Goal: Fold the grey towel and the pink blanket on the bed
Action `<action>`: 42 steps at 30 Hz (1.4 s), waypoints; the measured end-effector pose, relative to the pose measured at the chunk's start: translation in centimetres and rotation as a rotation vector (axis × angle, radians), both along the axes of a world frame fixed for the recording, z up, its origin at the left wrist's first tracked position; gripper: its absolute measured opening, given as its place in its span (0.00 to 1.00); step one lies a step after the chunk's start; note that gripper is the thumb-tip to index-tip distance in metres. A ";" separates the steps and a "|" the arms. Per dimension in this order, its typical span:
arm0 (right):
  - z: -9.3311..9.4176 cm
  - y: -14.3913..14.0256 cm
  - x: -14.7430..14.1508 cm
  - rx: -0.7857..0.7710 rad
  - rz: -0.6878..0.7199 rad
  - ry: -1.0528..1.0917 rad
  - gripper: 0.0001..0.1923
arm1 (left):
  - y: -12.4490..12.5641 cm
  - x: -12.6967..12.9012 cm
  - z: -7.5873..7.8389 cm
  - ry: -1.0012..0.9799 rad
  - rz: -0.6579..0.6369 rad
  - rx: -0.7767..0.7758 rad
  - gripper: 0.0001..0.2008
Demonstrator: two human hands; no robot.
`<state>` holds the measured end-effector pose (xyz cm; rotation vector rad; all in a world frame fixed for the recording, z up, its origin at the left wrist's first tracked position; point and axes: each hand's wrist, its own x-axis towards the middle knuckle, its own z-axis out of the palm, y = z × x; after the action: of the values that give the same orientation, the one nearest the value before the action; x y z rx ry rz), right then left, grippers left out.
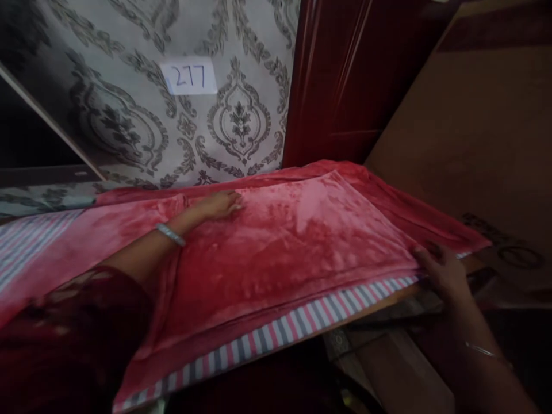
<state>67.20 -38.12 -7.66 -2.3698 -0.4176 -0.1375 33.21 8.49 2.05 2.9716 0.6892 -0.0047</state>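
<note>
- My right hand (pixel 444 273) is closed on the near right corner of the red plush blanket (pixel 284 241), fingers curled over the edge where it meets the table's end; the thumb side is dark, so I cannot tell how much cloth I really have.
- My left hand (pixel 219 204) lies flat and open on the blanket's far side, palm down, gripping nothing, only pressing the pile.
- The blanket itself is spread folded across the striped cloth (pixel 276 330), which shows as a band along the blanket's near edge and again off its left end.
- Risk one: the plush looks slippery, and if I pull the corner with so shallow a pinch, I judge only the top layer will come and the fold will skew.
- Risk two: my flat left palm may drag the layers and ridge them toward the blanket's left end.
- Risk three: the striped cloth under the blanket could creep off the wooden edge (pixel 388 302) with it.
- Beyond the blanket stands patterned wallpaper (pixel 241 115) bearing a paper label (pixel 188 76).
</note>
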 end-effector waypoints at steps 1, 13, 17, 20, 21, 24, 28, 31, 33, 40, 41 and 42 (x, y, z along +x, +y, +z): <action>0.5 0.5 -1.0 -0.060 -0.047 -0.129 0.34 | -1.1 -1.5 0.0 0.033 -0.067 0.009 0.26; -0.4 10.2 -10.6 -0.517 0.725 -0.359 0.30 | -12.6 -13.3 -7.2 -0.021 -0.254 0.135 0.33; -0.2 9.8 -10.6 -0.449 0.713 -0.340 0.28 | -12.8 -13.5 -7.6 -0.058 -0.249 0.111 0.31; 1.3 9.6 -13.6 -0.223 0.808 -0.415 0.23 | -13.8 -13.4 -6.1 -0.112 -0.243 0.047 0.27; 1.8 9.6 -15.2 -0.135 0.890 -0.429 0.21 | -14.5 -13.4 -5.5 -0.132 -0.250 0.010 0.24; 2.5 9.6 -20.1 0.008 1.174 -0.393 0.16 | -17.5 -13.5 -4.5 -0.152 -0.306 -0.084 0.17; 1.9 10.0 -23.8 -0.027 1.311 -0.420 0.16 | -21.0 -13.5 -5.4 -0.147 -0.325 0.069 0.15; 1.3 10.4 -24.2 -0.058 1.307 -0.476 0.17 | -22.1 -13.4 -6.3 -0.093 -0.328 0.186 0.16; 1.0 10.6 -24.1 -0.080 1.300 -0.529 0.18 | -22.3 -13.2 -6.4 -0.027 -0.345 0.226 0.17; -0.3 11.3 -23.7 -0.067 1.263 -0.743 0.22 | -21.9 -13.1 -6.3 -0.004 -0.352 0.308 0.21; -0.5 11.3 -23.7 -0.048 1.263 -0.734 0.22 | -22.0 -13.2 -6.5 -0.028 -0.336 0.293 0.23; -0.7 11.3 -23.7 -0.038 1.267 -0.716 0.22 | -22.1 -13.3 -6.8 -0.043 -0.321 0.270 0.23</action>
<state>43.47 -26.86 -8.37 -1.5980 -2.1206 -0.3582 19.91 -13.61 -4.71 3.2947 0.2148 0.1406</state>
